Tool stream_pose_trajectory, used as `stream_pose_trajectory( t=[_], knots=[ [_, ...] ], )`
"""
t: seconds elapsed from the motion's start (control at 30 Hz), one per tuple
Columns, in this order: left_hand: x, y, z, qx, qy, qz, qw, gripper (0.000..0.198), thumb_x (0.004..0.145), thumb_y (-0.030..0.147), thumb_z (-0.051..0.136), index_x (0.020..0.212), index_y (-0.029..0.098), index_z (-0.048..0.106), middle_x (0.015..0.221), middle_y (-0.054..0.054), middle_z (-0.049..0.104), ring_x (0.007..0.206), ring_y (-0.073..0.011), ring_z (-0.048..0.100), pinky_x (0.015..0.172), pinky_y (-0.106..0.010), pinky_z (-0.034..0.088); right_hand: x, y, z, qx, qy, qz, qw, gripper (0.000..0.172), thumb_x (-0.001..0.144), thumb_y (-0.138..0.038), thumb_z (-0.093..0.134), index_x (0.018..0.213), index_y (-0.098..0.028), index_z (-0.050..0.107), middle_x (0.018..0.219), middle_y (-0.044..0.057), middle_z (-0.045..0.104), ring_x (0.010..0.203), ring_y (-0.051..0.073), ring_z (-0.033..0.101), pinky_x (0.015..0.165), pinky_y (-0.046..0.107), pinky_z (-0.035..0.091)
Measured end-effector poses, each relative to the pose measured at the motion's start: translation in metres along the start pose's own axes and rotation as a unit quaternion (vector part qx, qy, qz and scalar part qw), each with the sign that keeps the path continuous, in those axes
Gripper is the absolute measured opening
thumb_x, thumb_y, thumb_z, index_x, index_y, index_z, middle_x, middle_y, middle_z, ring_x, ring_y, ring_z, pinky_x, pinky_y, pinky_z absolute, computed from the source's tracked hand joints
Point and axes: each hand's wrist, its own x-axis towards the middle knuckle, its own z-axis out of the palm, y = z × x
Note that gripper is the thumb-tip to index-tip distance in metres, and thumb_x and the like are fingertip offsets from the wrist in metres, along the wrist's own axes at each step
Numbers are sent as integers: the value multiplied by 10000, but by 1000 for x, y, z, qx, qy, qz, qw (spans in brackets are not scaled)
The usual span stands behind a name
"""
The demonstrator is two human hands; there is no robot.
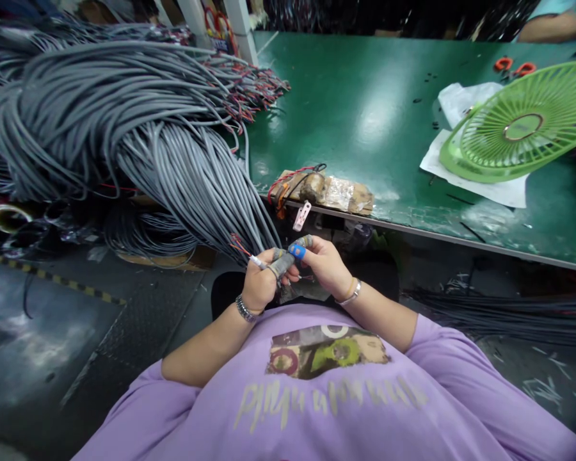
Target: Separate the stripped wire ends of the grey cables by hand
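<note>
In front of my waist, my left hand (262,283) is closed around a grey cable whose stripped end (256,261) shows white, with thin red and dark wires fanning out past the thumb. My right hand (330,267) meets it fingertip to fingertip, in a pinch; whatever lies between those fingers is too small and covered to make out. Grey wraps cover several fingertips, and a blue wrap (297,251) is on my right thumb. Just beyond my hands, a thick bundle of grey cables (206,186) hangs over the table edge.
On the green table (345,96) stand a green fan (523,128) and, at its front edge, a taped block (338,193) with wires and a pale tag (301,216). Orange-handled scissors (504,64) lie farther back. A person's arm (557,27) shows at the far right.
</note>
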Motion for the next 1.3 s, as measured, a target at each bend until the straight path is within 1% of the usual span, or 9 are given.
stream_pose_trajectory(
  t=[0.17, 0.33, 0.57, 0.73, 0.93, 1.03, 1.1, 1.2, 1.3],
  knots=[
    [0, -2, 2, -30, 25, 2, 999, 271, 788, 387, 700, 694, 137, 653, 590, -38, 676, 495, -130, 635, 437, -195, 446, 1, 2, 2, 4, 11, -9, 1000, 398, 598, -465, 833, 699, -154, 607, 601, -33, 567, 524, 68, 449, 502, 221, 382],
    [1, -2, 2, -50, 34, 6, 998, 266, 776, 371, 712, 675, 135, 642, 578, -22, 664, 465, -107, 611, 410, -180, 426, 3, 3, 2, -1, 6, 0, 1000, 405, 583, -467, 841, 696, -148, 618, 607, -28, 568, 537, 70, 447, 499, 219, 368],
    [1, 0, 4, -70, 68, 3, 995, 278, 749, 385, 717, 689, 133, 618, 563, -19, 655, 449, -117, 614, 393, -181, 404, 2, 1, 1, -28, 12, -12, 999, 412, 578, -485, 837, 687, -151, 623, 610, -26, 572, 553, 77, 453, 508, 223, 389],
    [1, 1, 7, -74, 82, 5, 994, 283, 738, 397, 718, 697, 136, 614, 555, -22, 654, 447, -123, 616, 391, -182, 404, 2, 2, 0, -33, 13, -20, 999, 408, 569, -474, 843, 668, -152, 614, 615, -25, 576, 565, 80, 469, 521, 222, 405],
    [2, 2, 9, -97, 92, 12, 991, 268, 727, 381, 727, 699, 137, 621, 543, -12, 642, 437, -112, 606, 382, -169, 394, 1, 1, 0, -35, 5, -34, 999, 386, 609, -463, 823, 685, -149, 611, 613, -25, 573, 564, 79, 465, 537, 227, 401],
    [3, 2, 8, -112, 96, 2, 989, 267, 698, 374, 742, 695, 141, 611, 515, 0, 625, 409, -104, 581, 372, -168, 384, -1, 2, 0, -38, 4, -24, 999, 433, 584, -509, 829, 679, -154, 600, 622, -23, 577, 565, 81, 465, 535, 228, 397],
    [3, 3, 6, -123, 100, -6, 987, 273, 684, 372, 746, 678, 146, 593, 487, 10, 604, 386, -96, 556, 367, -167, 376, 0, 4, -4, -45, -12, -11, 999, 479, 583, -571, 811, 656, -158, 581, 594, -28, 553, 546, 80, 448, 520, 226, 382],
    [3, 8, 3, -134, 93, -18, 986, 300, 672, 387, 748, 654, 154, 560, 471, 20, 586, 367, -91, 532, 357, -170, 363, 7, 9, -14, -31, -17, 3, 999, 559, 649, -705, 696, 651, -157, 585, 582, -23, 532, 518, 73, 428, 507, 223, 374],
    [2, 15, 1, -129, 60, -33, 989, 335, 649, 410, 759, 630, 156, 542, 470, 18, 581, 363, -92, 527, 347, -173, 362, 22, 7, -23, 34, 5, 43, 998, 620, 706, -772, 582, 742, -155, 629, 641, -12, 554, 503, 63, 421, 497, 213, 388]
  ],
)
